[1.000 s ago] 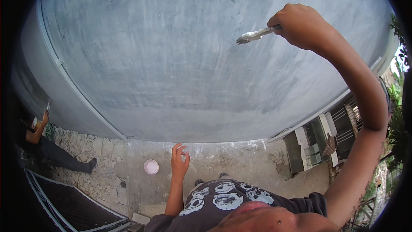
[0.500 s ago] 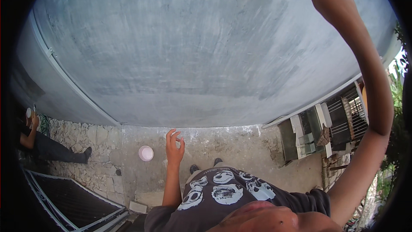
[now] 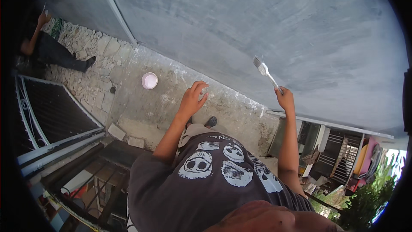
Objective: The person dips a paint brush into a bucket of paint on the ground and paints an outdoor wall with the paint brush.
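A paintbrush (image 3: 267, 71) with whitish paint on its bristles and handle is gripped by my right hand (image 3: 285, 99). Its bristle end points up and left, in front of the grey wall (image 3: 206, 21); whether it touches the wall I cannot tell. My left hand (image 3: 192, 99) hangs in the air before my body, empty, its fingers loosely curved and apart. To the left of that hand, a round pink-rimmed tub (image 3: 149, 80) with pale paint in it stands on the concrete floor (image 3: 128, 103).
At the far left, another person (image 3: 60, 51) holds a thin tool up near the wall. Broken stone (image 3: 101, 51) covers the ground there. A dark metal gate (image 3: 56, 111) stands at left. Panels and a rack (image 3: 339, 154) lean at right, beside plants (image 3: 365, 197).
My right hand has come down from high on the wall with the paintbrush, which now shows whole. The view has turned, and my left hand has risen somewhat.
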Demonstrator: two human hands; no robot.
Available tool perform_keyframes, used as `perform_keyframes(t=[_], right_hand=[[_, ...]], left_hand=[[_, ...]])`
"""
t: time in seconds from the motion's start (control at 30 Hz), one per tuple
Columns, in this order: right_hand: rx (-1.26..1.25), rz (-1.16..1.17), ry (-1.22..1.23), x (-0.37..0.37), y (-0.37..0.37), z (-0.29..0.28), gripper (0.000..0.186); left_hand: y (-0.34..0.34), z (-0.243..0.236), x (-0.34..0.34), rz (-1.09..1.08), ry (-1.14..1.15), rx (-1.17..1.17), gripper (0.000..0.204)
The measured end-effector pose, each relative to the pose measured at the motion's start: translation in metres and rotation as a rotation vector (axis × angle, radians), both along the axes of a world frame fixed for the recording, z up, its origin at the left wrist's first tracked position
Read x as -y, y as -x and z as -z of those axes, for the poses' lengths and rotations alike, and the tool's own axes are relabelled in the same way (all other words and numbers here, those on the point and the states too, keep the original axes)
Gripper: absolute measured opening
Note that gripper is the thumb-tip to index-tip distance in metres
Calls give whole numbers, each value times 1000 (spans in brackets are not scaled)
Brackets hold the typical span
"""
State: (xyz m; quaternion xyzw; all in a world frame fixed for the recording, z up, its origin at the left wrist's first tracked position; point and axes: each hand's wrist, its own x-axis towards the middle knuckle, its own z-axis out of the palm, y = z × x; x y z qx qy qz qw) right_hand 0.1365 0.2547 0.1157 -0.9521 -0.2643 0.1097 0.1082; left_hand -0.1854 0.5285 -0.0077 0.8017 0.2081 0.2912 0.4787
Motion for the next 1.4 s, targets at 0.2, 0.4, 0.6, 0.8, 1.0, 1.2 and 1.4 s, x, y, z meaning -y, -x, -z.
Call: perform_keyframes(t=[0.2,0.4,0.6,0.8,1.0,1.2,1.4], right_hand=[[-1134,811,-431,58,92,237,57],[-1207,601,-587,25,102,193,54],[-784,-13,-742,-12,105,42,36],[17,-413,-740,55,140,-30,54],[-410,-1,-604,170,109,109,44],[-990,543,137,450,128,394,46],[-1133,953,58,576,159,380,45]], left_hand=[[41,34,20,133,-44,-215,33],[44,24,55,113,107,-371,41],[-31,12,107,52,621,-84,60],[-81,-91,168,301,1421,574,61],[-52,5,180,-170,1655,550,21],[-9,97,216,-525,1775,339,21],[32,60,251,-668,1591,353,19]])
